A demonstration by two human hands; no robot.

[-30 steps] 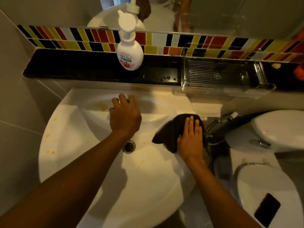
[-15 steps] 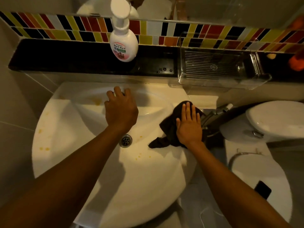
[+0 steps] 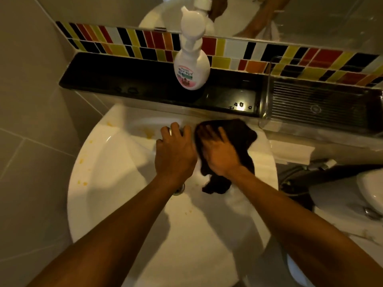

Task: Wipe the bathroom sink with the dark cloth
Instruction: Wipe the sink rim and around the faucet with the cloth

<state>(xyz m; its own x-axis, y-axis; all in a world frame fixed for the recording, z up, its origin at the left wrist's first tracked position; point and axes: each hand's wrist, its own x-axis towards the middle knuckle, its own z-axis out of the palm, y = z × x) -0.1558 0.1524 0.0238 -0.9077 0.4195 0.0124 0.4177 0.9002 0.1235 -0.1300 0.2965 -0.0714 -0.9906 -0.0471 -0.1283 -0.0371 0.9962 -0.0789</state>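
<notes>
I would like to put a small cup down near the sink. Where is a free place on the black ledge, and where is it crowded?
The black ledge is bare left of the soap bottle, and again between the bottle and the clear tray. It is crowded at the sink's back rim, where the left hand and the right hand pressing the dark cloth sit together.

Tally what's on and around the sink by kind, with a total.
Hands: 2, left, right
Cloth: 1
Soap bottle: 1
Clear tray: 1
Sink: 1
Total: 6
</notes>
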